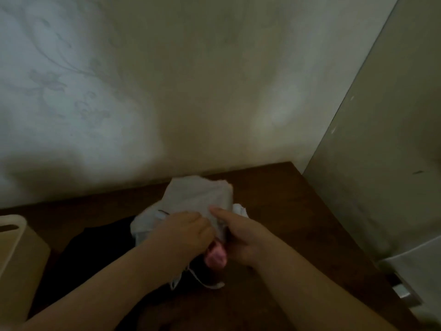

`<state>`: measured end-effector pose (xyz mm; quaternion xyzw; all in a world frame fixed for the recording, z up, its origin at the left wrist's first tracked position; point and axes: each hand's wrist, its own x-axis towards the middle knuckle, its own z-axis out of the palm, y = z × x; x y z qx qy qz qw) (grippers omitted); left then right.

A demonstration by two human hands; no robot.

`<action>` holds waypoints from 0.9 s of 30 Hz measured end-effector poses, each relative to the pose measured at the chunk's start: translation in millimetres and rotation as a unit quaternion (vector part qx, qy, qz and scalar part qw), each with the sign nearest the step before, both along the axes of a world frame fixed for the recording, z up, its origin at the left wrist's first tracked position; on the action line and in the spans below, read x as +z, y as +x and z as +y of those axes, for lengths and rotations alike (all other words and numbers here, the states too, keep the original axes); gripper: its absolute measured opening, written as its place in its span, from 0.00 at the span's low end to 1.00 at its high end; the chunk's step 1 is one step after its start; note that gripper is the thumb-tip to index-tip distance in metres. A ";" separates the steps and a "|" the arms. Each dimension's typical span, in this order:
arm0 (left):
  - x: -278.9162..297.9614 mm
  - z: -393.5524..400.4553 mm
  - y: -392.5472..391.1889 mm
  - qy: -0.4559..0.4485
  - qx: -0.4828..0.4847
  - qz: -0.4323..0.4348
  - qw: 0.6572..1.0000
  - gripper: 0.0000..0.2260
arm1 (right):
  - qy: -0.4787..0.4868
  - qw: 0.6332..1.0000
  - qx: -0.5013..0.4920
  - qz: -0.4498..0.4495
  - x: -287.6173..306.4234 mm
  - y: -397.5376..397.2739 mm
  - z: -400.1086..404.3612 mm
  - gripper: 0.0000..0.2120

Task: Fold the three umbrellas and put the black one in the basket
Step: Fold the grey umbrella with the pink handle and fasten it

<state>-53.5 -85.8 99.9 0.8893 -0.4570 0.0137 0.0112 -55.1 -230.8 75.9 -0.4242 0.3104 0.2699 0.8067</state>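
A pale grey-white umbrella (198, 194) lies bunched on the dark wooden table (286, 204), its pink handle (216, 255) pointing toward me and a white wrist strap (207, 284) trailing below. My left hand (188, 231) grips the canopy fabric just above the handle. My right hand (241, 235) holds the bundle from the right, its index finger stretched out over the cloth. A black umbrella (100, 247) lies as a dark mass on the table to the left, partly under my left forearm. The cream basket (16, 259) stands at the far left edge.
A pale patterned wall rises right behind the table. A grey cabinet side (381, 163) stands on the right, with a metal fitting (401, 291) low down beside it. The picture is dim and blurred.
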 end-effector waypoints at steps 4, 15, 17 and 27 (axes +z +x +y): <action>-14.5 21.0 0.1 -0.169 -0.043 -0.179 0.968 0.09 | -0.073 0.992 -0.078 -0.072 24.2 15.3 5.0 0.13; -24.2 1.2 -19.3 -0.502 0.415 0.588 0.480 0.13 | -0.052 0.954 -0.172 -0.239 46.2 16.9 3.9 0.14; -9.8 -12.3 -14.9 -0.526 0.386 0.590 0.476 0.08 | -0.058 0.950 -0.179 -0.248 47.6 16.0 10.0 0.17; -17.0 -17.0 -35.8 -0.650 0.381 0.461 0.469 0.12 | -0.112 0.928 -0.207 -0.290 75.0 24.2 -7.9 0.09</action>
